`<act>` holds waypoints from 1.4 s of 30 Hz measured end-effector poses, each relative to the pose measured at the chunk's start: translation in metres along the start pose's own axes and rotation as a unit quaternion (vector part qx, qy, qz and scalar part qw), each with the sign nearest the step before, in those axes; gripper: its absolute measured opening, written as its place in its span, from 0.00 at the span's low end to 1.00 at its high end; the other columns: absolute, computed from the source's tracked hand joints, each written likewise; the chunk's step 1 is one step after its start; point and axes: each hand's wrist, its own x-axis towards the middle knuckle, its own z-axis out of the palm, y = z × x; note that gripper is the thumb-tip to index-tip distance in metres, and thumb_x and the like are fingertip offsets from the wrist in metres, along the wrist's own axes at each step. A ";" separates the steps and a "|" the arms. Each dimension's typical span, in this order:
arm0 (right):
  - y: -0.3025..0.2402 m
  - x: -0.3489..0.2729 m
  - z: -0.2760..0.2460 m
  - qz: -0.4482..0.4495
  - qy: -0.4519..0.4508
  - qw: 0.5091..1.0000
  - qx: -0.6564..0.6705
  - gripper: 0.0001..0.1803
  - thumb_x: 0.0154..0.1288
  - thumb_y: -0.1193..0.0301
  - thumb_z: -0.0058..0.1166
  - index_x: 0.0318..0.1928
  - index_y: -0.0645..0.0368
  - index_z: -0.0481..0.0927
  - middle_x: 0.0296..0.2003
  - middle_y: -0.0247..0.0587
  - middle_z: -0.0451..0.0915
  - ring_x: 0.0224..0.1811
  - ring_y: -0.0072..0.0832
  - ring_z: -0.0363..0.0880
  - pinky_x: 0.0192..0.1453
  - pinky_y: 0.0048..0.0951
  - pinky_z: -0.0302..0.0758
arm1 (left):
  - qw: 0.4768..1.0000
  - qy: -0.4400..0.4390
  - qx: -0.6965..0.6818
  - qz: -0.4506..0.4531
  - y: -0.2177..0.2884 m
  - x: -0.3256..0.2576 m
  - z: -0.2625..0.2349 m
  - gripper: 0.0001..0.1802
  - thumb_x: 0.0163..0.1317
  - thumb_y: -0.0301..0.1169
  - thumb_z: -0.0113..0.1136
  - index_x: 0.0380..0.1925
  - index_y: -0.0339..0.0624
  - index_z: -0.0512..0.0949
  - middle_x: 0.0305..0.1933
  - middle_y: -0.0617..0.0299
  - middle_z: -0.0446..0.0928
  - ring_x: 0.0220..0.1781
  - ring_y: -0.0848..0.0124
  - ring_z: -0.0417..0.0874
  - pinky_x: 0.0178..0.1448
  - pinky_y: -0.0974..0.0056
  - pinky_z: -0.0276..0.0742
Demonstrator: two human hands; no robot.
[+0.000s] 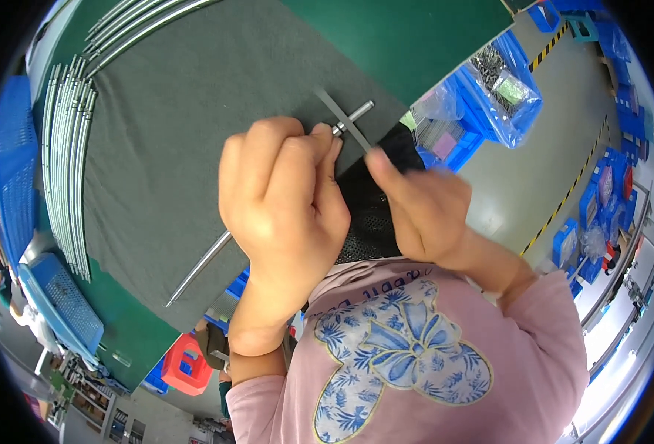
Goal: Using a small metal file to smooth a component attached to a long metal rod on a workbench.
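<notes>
A long shiny metal rod (200, 267) slants across the cloth, its grooved end pointing to the upper right. My left hand (279, 196) is closed around it, thumb and forefinger pinching just behind the grooves. In my right hand (429, 211) is a thin flat grey file (342, 118), gripped at its near end. The file lies crosswise over the rod near the grooved end, just beyond my left fingertips. Motion smears the fingers of my right hand slightly. Fingers of my left hand hide the rod's middle.
A dark grey cloth (164, 133) covers much of the green table (401, 37). Several similar rods (64, 170) lie in a bundle at the left, more at the upper left. Blue baskets (61, 303) stand along the left edge. A lined blue bin (516, 122) of small parts is at the right.
</notes>
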 end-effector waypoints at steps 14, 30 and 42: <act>-0.003 0.022 0.014 -0.033 0.080 0.996 -0.014 0.27 0.46 0.78 0.51 0.52 0.59 0.80 0.14 0.29 0.65 0.11 0.25 0.60 0.17 0.27 0.59 | 1.000 0.013 -0.023 0.007 -0.002 0.001 0.000 0.09 0.41 0.17 0.65 0.23 0.37 0.76 0.27 0.59 0.72 0.25 0.62 0.68 0.27 0.62 0.65; 0.008 -0.031 0.004 0.049 0.052 0.993 0.097 0.24 0.57 0.79 0.46 0.57 0.65 0.74 0.14 0.30 0.62 0.12 0.25 0.59 0.20 0.24 0.58 | 1.000 -0.026 -0.002 -0.014 -0.001 0.001 -0.007 0.08 0.44 0.18 0.66 0.23 0.37 0.76 0.28 0.59 0.73 0.27 0.63 0.70 0.30 0.63 0.66; 0.000 0.022 0.020 0.335 0.144 0.840 0.403 0.11 0.60 0.70 0.62 0.29 0.61 0.74 0.16 0.19 0.64 0.18 0.07 0.56 0.21 0.16 0.52 | 0.998 -0.055 0.008 -0.028 -0.002 0.003 -0.011 0.06 0.46 0.19 0.65 0.24 0.38 0.78 0.28 0.59 0.74 0.28 0.63 0.72 0.32 0.64 0.67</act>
